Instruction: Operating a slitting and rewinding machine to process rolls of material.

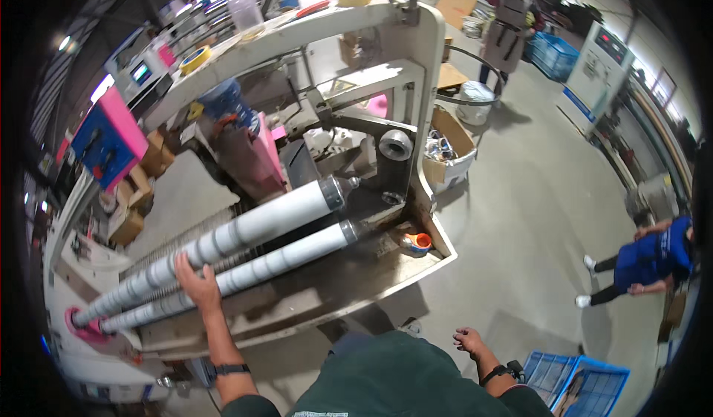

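Two long rollers, each lined with white ring-like sections and darker bands between them, lie side by side across the machine. The fingers of my left hand [197, 282] rest on the thicker upper roller [278, 215], thumb apart, while the palm is over the thinner lower roller [297, 255]. Both rollers run into a pink fitting [90, 326] at the lower left. Dark metal ends cap them on the right. My right hand [468, 340] hangs beside my body over the floor, fingers loosely bent, with nothing visible in it.
The machine's pale frame [427, 83] surrounds the rollers. An orange tape roll [417, 242] sits in the tray corner. Blue crates [594, 376] stand at lower right. A person in blue [650, 257] is at right, another in an apron [509, 31] farther back. A cardboard box [457, 138] stands beyond the machine.
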Available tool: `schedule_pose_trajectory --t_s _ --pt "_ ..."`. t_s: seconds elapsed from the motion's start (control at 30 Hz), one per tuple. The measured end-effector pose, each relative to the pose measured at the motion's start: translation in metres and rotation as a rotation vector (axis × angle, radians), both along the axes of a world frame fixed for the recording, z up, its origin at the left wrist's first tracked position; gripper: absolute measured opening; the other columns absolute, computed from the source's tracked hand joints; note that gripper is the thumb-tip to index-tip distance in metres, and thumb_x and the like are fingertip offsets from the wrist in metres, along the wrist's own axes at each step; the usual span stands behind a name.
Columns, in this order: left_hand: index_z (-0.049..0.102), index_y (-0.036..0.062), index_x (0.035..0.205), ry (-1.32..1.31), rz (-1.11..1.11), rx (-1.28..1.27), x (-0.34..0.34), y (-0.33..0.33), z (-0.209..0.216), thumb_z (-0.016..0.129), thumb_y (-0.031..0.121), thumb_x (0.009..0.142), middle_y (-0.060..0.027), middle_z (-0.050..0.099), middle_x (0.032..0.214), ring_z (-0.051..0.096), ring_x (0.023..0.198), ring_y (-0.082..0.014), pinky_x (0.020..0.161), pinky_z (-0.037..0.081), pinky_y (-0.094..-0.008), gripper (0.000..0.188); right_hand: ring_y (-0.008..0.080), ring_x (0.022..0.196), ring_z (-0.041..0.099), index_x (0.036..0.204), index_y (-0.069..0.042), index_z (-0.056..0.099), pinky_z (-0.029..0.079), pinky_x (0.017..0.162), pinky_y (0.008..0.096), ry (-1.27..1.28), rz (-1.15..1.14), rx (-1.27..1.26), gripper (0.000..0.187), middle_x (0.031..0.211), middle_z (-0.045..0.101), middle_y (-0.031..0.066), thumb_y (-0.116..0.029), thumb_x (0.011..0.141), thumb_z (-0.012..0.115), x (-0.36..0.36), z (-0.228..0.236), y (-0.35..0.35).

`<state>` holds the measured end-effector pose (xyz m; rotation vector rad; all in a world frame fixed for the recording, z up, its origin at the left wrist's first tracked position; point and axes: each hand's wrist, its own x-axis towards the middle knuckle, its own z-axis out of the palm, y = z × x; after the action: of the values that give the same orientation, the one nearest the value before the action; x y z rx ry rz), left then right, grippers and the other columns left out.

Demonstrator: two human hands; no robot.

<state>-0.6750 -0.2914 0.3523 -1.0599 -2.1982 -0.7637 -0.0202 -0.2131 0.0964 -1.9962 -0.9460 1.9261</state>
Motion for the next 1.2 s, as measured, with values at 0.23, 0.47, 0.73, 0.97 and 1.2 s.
schedule_pose_trajectory --t_s 0.23,0.47,0.73,0.97,1.2 --pt "0.037 0.0047 0.132 0.058 0.128 -0.236 0.023 0.013 0.018 0.067 -0.002 0.062 -0.0172 0.037 0.137 0.031 0.131 -0.0351 0.108 0.026 -0.0443 0.076 0.0175 0.07 0.062 0.111 -0.003 0.053 0.05 0.059 0.032 -0.02 -0.036 -0.045 0.033 0.086 0.061 0.0055 -0.011 0.081 0.062 0.072 -0.013 0.018" --pt "0.04 0.0068 0.13 0.134 0.256 -0.324 0.013 0.035 0.008 0.063 -0.003 0.064 -0.0151 0.041 0.132 0.032 0.129 -0.0327 0.11 0.021 -0.0444 0.071 0.0195 0.071 0.062 0.115 -0.001 0.051 0.051 0.06 0.0326 -0.005 -0.081 -0.139 0.038 0.09 0.061 0.0079 -0.011 0.08 0.064 0.085 -0.033 -0.002" --pt "0.043 0.0077 0.128 0.271 0.299 -0.184 0.004 0.032 -0.007 0.047 -0.005 0.072 -0.0119 0.042 0.134 0.033 0.131 -0.0319 0.11 0.021 -0.0472 0.058 0.0165 0.074 0.06 0.109 0.002 0.06 0.049 0.06 0.0313 -0.197 0.213 0.003 0.035 0.089 0.063 0.0093 -0.011 0.078 0.068 0.058 0.001 0.005" --pt "0.04 0.0055 0.132 0.287 0.261 -0.014 0.015 0.054 -0.016 0.049 -0.009 0.07 -0.017 0.038 0.138 0.032 0.131 -0.0333 0.11 0.022 -0.0463 0.065 0.0161 0.069 0.059 0.115 0.003 0.055 0.049 0.058 0.032 -0.129 0.06 -0.054 0.041 0.088 0.062 0.0078 -0.012 0.078 0.065 0.069 -0.002 0.061" --pt "0.028 -0.0091 0.137 -0.513 0.545 -0.139 0.105 0.025 -0.19 0.058 0.013 0.079 -0.0295 0.03 0.14 0.028 0.131 -0.0433 0.109 0.023 -0.0431 0.068 0.017 0.074 0.061 0.12 0.003 0.051 0.05 0.065 0.0306 -0.017 0.079 0.074 0.045 0.09 0.063 0.0087 -0.013 0.08 0.065 0.079 0.003 0.139"
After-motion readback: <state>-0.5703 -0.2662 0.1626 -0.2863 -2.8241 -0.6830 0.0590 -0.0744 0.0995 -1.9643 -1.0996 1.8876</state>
